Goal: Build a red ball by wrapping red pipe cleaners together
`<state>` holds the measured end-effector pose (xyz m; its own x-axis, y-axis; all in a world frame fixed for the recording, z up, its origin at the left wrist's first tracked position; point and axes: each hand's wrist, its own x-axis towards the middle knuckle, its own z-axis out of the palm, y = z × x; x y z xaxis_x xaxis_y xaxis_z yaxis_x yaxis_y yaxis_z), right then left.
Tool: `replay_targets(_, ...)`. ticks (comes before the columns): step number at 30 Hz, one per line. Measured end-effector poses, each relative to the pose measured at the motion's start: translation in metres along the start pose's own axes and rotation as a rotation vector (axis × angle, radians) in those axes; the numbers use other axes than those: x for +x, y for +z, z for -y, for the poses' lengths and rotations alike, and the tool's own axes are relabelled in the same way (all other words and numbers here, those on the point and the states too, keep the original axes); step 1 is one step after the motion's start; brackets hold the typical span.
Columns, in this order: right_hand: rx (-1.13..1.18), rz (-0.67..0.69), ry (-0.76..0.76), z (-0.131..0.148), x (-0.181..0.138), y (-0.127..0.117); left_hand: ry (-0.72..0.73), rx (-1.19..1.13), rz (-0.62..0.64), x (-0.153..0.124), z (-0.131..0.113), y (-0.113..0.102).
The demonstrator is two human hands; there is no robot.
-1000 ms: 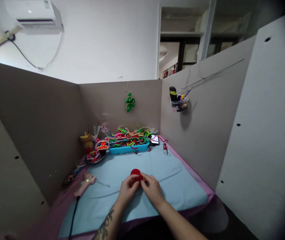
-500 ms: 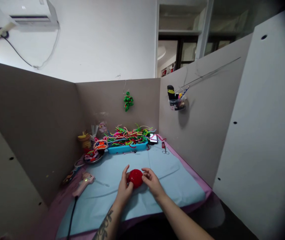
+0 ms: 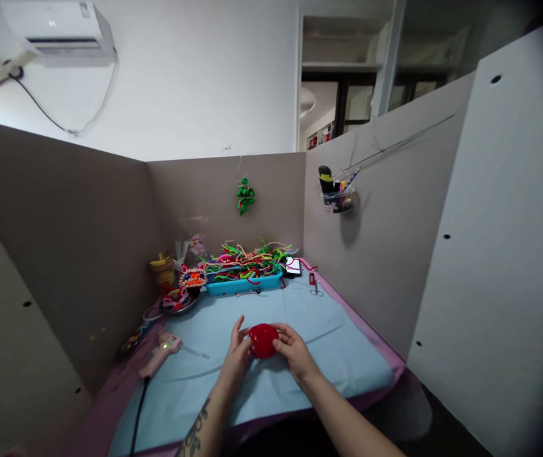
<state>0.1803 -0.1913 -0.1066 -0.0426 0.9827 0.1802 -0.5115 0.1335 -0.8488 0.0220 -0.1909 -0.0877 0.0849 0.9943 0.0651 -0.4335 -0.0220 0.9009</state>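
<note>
A: What is different from one second ago?
B: Then the two hands were closed together over the red round piece (image 3: 262, 339), and only its top was showing. Now they are more apart, and nearly the whole face of the piece shows.
A: How is it held now?
B: The right hand (image 3: 294, 353) pinches the right edge between thumb and fingers. The left hand (image 3: 237, 354) lies against the left edge with the thumb raised free; I cannot tell if its fingers close on the piece.
A: And where is the piece?
B: Between both hands, over the near middle of the light blue cloth (image 3: 338, 355). The pink glue gun (image 3: 160, 351) lies to the left, well apart, in the same place as before.
A: Is there any writing to read?
B: The air conditioner (image 3: 57, 28) has a small label, and the phone (image 3: 293, 265) beside the blue tray (image 3: 245, 284) of pipe cleaners (image 3: 247, 259) shows a bright face, but both are too small to read
</note>
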Motion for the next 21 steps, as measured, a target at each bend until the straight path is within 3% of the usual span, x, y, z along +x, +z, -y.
replay_targets(6,-0.133,0.084,-0.066,-0.004,0.000,0.000,-0.085,-0.182,0.102,-0.009,-0.014,0.004)
replay_targets(12,-0.183,-0.026,-0.122,-0.002,-0.003,0.007,-0.047,-0.149,0.096,-0.007,-0.013,-0.002)
replay_targets(17,0.077,0.214,0.084,0.005,-0.010,0.024,-0.033,-0.175,0.113,-0.008,-0.012,-0.004)
replay_targets(21,0.281,0.326,0.223,0.008,-0.017,0.032,-0.088,-0.262,0.169,-0.019,-0.013,0.000)
